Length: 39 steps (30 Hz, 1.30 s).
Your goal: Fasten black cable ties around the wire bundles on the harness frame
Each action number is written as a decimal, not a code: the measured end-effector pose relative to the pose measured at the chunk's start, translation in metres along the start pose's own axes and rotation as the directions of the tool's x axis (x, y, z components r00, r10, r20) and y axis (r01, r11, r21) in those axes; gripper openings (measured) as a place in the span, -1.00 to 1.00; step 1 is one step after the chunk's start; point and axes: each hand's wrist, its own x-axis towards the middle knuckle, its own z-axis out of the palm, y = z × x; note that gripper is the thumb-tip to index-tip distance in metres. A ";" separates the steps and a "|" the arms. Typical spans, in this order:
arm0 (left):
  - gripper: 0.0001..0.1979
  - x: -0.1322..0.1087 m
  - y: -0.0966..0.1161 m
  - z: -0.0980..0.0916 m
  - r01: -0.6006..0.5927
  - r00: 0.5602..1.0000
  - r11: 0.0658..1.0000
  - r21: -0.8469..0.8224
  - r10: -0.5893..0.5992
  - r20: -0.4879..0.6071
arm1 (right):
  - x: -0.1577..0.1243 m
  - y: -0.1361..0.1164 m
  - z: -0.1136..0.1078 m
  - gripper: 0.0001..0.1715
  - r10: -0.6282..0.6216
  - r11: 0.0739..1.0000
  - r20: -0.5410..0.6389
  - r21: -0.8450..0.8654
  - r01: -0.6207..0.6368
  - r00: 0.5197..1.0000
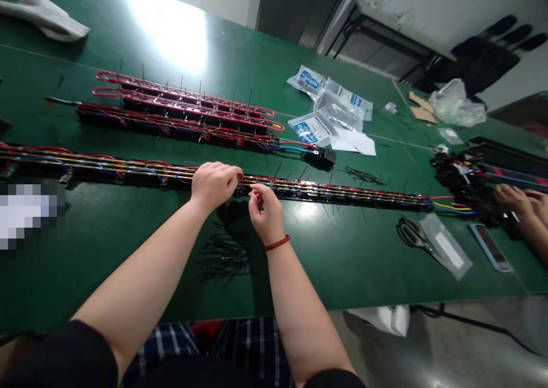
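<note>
A long wire harness (342, 197) of red, blue and yellow wires runs across the green table (342, 262) in front of me. My left hand (213, 185) closes over the bundle from above. My right hand (266, 211) pinches at the same bundle just to the right, and its fingertips hide what they hold. A red bead bracelet (276, 242) circles my right wrist. A loose pile of thin black cable ties (222, 257) lies on the table below my hands.
Further harnesses with upright tie ends (180, 105) lie beyond. Plastic packets (329, 105) sit at the back. On the right are scissors (417, 237), a phone (490, 247), and a co-worker's hands (518, 205) at a wire heap (462, 182). The table's near edge (385, 299) runs below.
</note>
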 end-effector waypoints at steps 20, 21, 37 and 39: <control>-0.78 -0.079 0.002 -0.041 0.069 0.997 0.967 -0.244 -0.078 -0.029 | -0.023 0.005 -0.010 -0.79 0.316 0.923 0.135 0.185 -0.338 0.939; -0.78 -0.085 0.002 -0.043 0.096 0.994 0.963 -0.252 -0.103 -0.017 | -0.022 0.005 -0.010 -0.79 0.318 0.923 0.131 0.183 -0.339 0.939; -0.77 -0.098 -0.001 -0.041 0.129 0.984 0.957 -0.260 -0.091 0.154 | -0.023 0.008 -0.008 -0.79 0.295 0.942 0.109 0.132 -0.308 0.949; -0.78 -0.098 -0.002 -0.040 0.093 0.980 0.959 -0.269 -0.039 0.197 | -0.023 0.007 -0.008 -0.79 0.298 0.942 0.108 0.126 -0.311 0.948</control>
